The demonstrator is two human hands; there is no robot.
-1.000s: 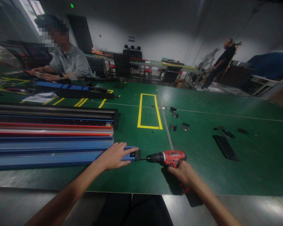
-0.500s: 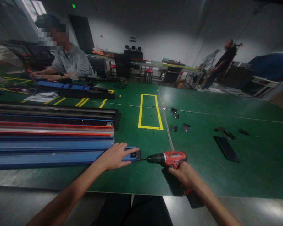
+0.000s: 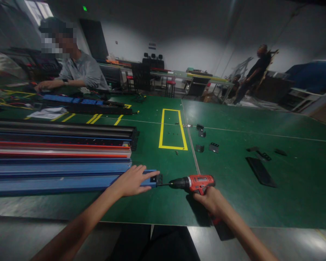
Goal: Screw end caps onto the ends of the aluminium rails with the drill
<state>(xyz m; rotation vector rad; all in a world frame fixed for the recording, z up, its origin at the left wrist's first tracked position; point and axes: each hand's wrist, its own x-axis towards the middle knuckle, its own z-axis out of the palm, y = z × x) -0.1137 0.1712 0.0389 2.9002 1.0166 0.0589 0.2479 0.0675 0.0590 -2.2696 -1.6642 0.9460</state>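
My left hand (image 3: 132, 181) lies across the end of the nearest blue rail (image 3: 70, 185), its thumb at the near side and its fingers over the far side. The index finger stretches to a small black bracket (image 3: 159, 179) at the rail's tip. In my right hand (image 3: 212, 201) is a red and black cordless drill (image 3: 202, 183), held by the handle and level with the rail. Its thin bit (image 3: 165, 184) points left and meets the bracket; the exact contact spot is too small to make out.
More long rails, blue, a red-edged one (image 3: 70, 150) and black, lie alongside at left. Loose black brackets (image 3: 214, 147) and a flat black slab (image 3: 260, 172) lie on the green table (image 3: 233, 203). Yellow tape (image 3: 173, 147) marks a rectangle. A co-worker (image 3: 83, 70) sits across at left.
My hands, the drill and the rail hold the same positions. Across the table, the co-worker's arms and head have shifted slightly.
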